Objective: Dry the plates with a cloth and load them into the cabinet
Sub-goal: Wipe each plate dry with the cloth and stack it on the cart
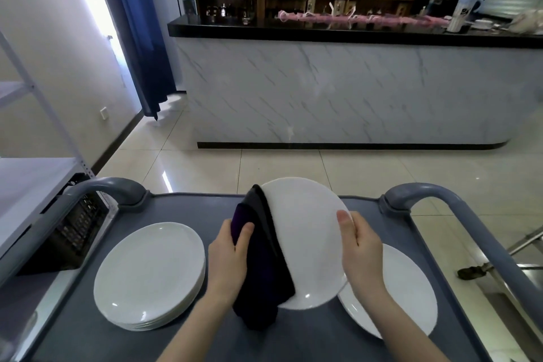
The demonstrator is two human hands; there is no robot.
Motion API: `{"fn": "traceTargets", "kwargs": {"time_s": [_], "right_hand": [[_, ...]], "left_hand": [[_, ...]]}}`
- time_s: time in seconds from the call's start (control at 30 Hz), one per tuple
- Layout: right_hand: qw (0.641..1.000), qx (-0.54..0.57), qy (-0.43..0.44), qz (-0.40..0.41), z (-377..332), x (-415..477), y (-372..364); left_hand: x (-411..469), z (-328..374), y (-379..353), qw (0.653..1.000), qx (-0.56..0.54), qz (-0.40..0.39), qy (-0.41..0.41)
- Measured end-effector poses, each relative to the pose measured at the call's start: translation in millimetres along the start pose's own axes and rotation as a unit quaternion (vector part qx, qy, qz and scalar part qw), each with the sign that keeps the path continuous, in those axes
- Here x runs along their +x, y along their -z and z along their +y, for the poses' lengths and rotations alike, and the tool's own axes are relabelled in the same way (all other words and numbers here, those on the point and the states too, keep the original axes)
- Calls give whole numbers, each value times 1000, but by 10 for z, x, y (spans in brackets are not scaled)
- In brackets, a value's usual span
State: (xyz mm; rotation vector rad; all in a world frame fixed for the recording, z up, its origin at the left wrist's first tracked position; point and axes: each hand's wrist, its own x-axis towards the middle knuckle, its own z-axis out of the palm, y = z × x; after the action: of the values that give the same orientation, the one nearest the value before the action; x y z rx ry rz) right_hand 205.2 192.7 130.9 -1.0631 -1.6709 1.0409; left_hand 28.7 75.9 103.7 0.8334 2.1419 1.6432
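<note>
**Q:** Which step is in hand?

**A:** Drying, by my reading. From left to right on the service cart (191,206):
- A stack of white plates (149,273) lies flat.
- The left hand (227,256) grips a dark cloth (261,267), thumb on top and fingers curled behind. The cloth is wrapped over the left edge of the held plate (308,229).
- That plate is raised off the cart and tilted, with its face toward the camera.
- The right hand (361,247) pinches the plate's right rim, thumb on the face and fingers behind.
- Below that hand, a single plate (405,288) lies flat on the cart.

**Q:** How far along is the task?

**A:** Probably early. No plate is seen inside a cabinet. I cannot tell which pile is dried and which is wet.

**Q:** What does the next move call for?

**A:** Keep a firm pinch on the right rim while the cloth sweeps across the face and around the back. Turn the plate so the covered edge is wiped too. Loading comes after that. A dark unit (73,232) sits at far left of the cart, and I cannot confirm that it is the cabinet.
</note>
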Motion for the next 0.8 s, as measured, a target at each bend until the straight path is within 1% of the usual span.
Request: {"fn": "traceTargets", "kwargs": {"time_s": [0.07,0.13,0.17,0.2,0.27,0.33,0.43,0.5,0.53,0.57,0.6,0.67,0.8], "right_hand": [[993,-44,49,-100,-59,91,82],[972,-108,90,-190,-108,157,83],[963,-127,103,-216,-126,172,58],[959,-133,110,-224,-147,171,31],[964,-118,121,-204,-163,140,-5],[978,-82,111,-156,-172,109,-6],[999,-11,40,-22,-187,73,-57],[997,27,-13,72,-204,18,-162],[993,40,-37,101,-200,-17,-218],[991,49,-57,113,-172,-47,-264],[990,56,-72,110,-127,-70,-287],[993,57,-82,68,-29,-79,-244],[997,3,-31,-66,-16,79,33]], "left_hand": [[126,69,81,995,49,-56,-65],[209,107,94,978,117,-125,-115],[221,117,82,969,146,-148,-131],[217,123,68,965,158,-156,-140],[188,121,58,972,135,-130,-139],[160,105,81,988,91,-69,-107],[51,44,36,999,22,27,-2],[-84,10,-88,996,-7,64,66],[-142,1,-148,993,-19,74,89],[-181,-7,-189,991,-33,81,102],[-191,-20,-206,990,-45,82,108],[-158,-49,-164,991,-48,70,99],[-14,-12,60,999,-10,30,14]]}}
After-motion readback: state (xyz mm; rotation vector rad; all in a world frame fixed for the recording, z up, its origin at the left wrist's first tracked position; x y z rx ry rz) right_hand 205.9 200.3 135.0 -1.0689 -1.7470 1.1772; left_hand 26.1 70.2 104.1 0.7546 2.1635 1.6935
